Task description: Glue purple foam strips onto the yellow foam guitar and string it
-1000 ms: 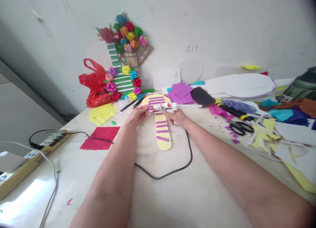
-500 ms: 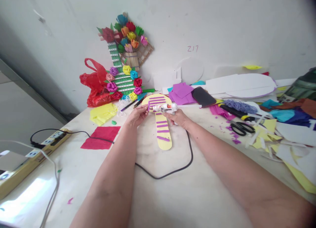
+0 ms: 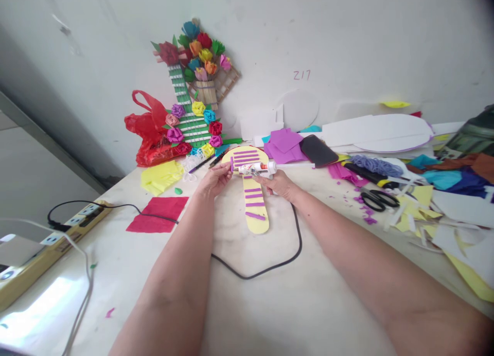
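Note:
A yellow cutout with a round top and a long stem lies on the table, with several purple strips across it. My left hand pinches a small purple strip upright at the left edge of the round part. In my right hand is a white glue gun, held over the cutout with its nozzle pointing left, close to the purple strip. A white glue stick sticks out of the gun's back.
A power strip lies at the left, near red paper. A black cord loops below the cutout. Paper flowers stand by the wall. Purple paper, scissors and yellow scraps lie at the right.
The purple strip in my left hand has tilted slightly and looks shorter beside the nozzle. Both hands have otherwise stayed in nearly the same place.

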### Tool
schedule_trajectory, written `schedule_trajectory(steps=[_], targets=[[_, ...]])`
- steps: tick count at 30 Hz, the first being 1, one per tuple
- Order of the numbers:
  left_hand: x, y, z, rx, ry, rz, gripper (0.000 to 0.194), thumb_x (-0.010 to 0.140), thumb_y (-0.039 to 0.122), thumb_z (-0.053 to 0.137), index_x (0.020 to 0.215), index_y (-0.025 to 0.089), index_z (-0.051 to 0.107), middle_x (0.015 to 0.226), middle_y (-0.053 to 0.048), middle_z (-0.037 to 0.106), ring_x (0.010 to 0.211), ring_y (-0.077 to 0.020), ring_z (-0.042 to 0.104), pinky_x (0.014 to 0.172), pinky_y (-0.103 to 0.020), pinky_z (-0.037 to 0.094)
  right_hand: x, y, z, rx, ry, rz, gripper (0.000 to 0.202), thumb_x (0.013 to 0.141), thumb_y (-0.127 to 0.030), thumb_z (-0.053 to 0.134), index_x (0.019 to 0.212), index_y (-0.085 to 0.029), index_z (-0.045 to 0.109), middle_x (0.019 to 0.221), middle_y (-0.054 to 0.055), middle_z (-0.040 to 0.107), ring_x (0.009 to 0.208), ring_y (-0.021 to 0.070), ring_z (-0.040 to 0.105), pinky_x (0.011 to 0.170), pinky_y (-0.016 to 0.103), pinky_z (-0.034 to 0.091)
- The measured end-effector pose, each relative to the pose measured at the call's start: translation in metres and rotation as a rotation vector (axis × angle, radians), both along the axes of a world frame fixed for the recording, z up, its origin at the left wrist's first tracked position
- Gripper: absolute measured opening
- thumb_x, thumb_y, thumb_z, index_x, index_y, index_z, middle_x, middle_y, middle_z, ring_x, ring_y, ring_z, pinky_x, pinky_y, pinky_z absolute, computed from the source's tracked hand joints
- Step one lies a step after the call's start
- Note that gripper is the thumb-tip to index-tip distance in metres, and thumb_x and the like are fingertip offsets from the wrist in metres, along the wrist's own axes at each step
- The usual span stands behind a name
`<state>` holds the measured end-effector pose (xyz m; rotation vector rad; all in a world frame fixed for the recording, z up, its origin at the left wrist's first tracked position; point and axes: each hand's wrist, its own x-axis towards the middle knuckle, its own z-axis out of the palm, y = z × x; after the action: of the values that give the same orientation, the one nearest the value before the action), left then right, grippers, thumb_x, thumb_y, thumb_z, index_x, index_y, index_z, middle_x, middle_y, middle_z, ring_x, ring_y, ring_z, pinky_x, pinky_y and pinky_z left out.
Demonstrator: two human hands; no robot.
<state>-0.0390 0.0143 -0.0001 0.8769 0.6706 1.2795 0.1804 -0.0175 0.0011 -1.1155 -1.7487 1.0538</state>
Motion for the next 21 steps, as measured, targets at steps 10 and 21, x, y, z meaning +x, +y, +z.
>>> schedule_trajectory(steps=[10,21], targets=[[0.0026,-0.0038,0.0025,-0.005,0.040,-0.008,0.012,0.068,0.001,0.058,0.077,0.007,0.062,0.061,-0.003,0.058,0.052,-0.0059,0.054,0.049,-0.013,0.046,-0.0005,-0.0005,-0.0007,0.001,0.043,-0.014,0.031,0.066,-0.047,0.063,0.062,-0.017,0.054,0.037,-0.005,0.044,0.034,0.0090,0.041,0.038,0.023,0.036],[0.0016,-0.0022,-0.0018,0.047,0.082,-0.094,0.010,0.068,0.004,0.061,0.078,0.006,0.063,0.064,-0.003,0.058,0.054,-0.0056,0.054,0.051,-0.013,0.045,0.0018,0.0042,-0.0076,0.040,0.061,-0.060,0.037,0.065,-0.052,0.061,0.057,-0.017,0.052,0.036,-0.004,0.045,0.034,0.0089,0.042,0.042,0.023,0.037]])
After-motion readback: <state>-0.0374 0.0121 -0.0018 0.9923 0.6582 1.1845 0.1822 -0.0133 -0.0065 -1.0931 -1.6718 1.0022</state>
